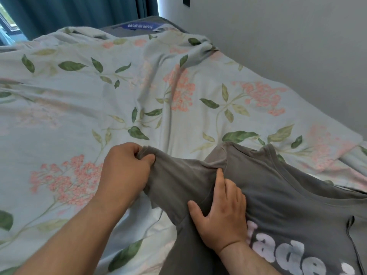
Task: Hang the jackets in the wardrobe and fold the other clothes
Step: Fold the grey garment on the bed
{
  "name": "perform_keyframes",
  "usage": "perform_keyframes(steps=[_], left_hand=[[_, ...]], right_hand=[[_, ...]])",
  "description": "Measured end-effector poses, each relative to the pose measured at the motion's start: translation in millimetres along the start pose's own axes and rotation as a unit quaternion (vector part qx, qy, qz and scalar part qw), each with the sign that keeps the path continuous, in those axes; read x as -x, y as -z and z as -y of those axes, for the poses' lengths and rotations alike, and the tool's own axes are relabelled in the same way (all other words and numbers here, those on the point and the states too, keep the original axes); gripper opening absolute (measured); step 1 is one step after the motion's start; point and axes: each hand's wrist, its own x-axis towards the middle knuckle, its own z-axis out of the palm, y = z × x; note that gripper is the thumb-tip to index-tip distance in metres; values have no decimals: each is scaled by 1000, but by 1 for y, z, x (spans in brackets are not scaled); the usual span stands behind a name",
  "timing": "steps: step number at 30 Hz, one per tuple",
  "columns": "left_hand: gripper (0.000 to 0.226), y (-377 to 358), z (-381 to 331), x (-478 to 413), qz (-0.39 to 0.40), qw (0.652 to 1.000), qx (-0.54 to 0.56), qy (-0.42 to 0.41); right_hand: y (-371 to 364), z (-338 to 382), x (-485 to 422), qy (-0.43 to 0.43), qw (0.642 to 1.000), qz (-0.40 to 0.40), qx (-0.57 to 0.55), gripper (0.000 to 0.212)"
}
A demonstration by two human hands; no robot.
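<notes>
– Where is the garment?

– The grey T-shirt lies on the bed, at the near right corner of the view. It is spread over the flowered cover with its pale lettering facing up.

– And the hands?

– They are apart, both on the shirt. The left hand has its fingers and thumb curled round the end of the sleeve, pinching the cloth and holding it out to the left. The right hand lies flat on the shirt where the sleeve meets the body. Its fingers are straight and spread, pressing the cloth down onto the bed.

– Is the sleeve flat?

– No, it is creased and stretched between the two hands, and its lower edge hangs a little loose.

– Anything else about?

– A teal curtain at the far end, a plain wall along the right side, and a blue label on the mattress edge beyond the cover.
</notes>
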Motion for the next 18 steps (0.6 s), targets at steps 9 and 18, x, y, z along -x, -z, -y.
perform_keyframes(steps=[9,18], left_hand=[[48,32,52,21,442,809,267,280],[21,-14,-5,17,248,888,291,254]], right_hand=[[2,0,0,3,1000,26,-9,85],[4,0,-1,2,999,38,6,85]])
